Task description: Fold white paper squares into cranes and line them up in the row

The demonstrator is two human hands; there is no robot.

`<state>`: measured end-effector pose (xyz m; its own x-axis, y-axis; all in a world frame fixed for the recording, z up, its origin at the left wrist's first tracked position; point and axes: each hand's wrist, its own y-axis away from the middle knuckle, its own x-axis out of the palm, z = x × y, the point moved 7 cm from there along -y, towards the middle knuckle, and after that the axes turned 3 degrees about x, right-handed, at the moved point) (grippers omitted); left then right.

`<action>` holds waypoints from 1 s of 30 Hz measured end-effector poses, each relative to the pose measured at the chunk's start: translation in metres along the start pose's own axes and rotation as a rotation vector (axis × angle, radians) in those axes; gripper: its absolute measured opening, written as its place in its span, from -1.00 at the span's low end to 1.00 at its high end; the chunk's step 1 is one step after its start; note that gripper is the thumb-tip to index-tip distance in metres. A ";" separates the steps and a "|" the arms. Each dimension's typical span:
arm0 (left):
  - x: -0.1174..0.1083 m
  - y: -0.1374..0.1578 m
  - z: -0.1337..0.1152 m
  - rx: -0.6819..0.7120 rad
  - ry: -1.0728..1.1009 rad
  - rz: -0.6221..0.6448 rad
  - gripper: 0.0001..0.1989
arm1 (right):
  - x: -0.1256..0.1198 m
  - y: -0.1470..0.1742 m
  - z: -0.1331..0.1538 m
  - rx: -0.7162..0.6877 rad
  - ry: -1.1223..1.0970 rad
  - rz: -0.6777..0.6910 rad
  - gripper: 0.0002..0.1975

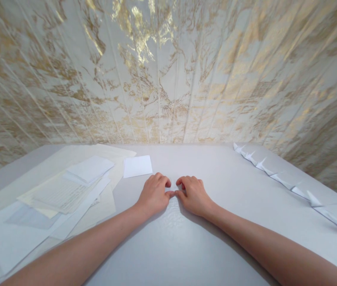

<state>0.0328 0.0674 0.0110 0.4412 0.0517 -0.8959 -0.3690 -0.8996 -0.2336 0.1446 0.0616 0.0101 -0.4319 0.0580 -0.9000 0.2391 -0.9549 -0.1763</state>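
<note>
My left hand (155,193) and my right hand (192,195) face each other just above the middle of the white table. Thumbs and fingers of both are curled in a pinch, the thumb tips almost meeting. Between them a small bit of white folded paper (173,186) shows; the fingers cover most of it, and its shape cannot be made out. Just beyond my left hand lies a flat white square of paper (138,166), perhaps a small stack.
Loose sheets and papers (82,186), some with writing, overlap on the left of the table (186,254). Along the right edge stands a row of several folded white paper cranes (295,190). A gold-patterned wall (162,79) rises behind the table.
</note>
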 end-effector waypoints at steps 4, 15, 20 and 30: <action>-0.003 -0.002 0.002 -0.001 0.111 -0.033 -0.87 | 0.001 -0.002 -0.003 -0.015 -0.072 -0.006 -0.91; 0.000 0.000 0.004 -0.021 0.599 -0.075 -0.84 | -0.003 -0.003 -0.003 -0.064 -0.630 -0.027 -0.83; 0.001 0.004 0.003 -0.027 0.671 -0.088 -0.73 | 0.003 -0.007 0.002 -0.041 -0.680 0.018 -0.89; 0.003 0.002 -0.012 0.036 0.596 0.055 -0.76 | -0.013 0.000 0.006 -0.150 -0.695 -0.179 -0.93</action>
<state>0.0428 0.0602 0.0126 0.7994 -0.2559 -0.5435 -0.4272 -0.8783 -0.2148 0.1449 0.0589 0.0246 -0.9155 -0.0364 -0.4007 0.2082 -0.8951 -0.3944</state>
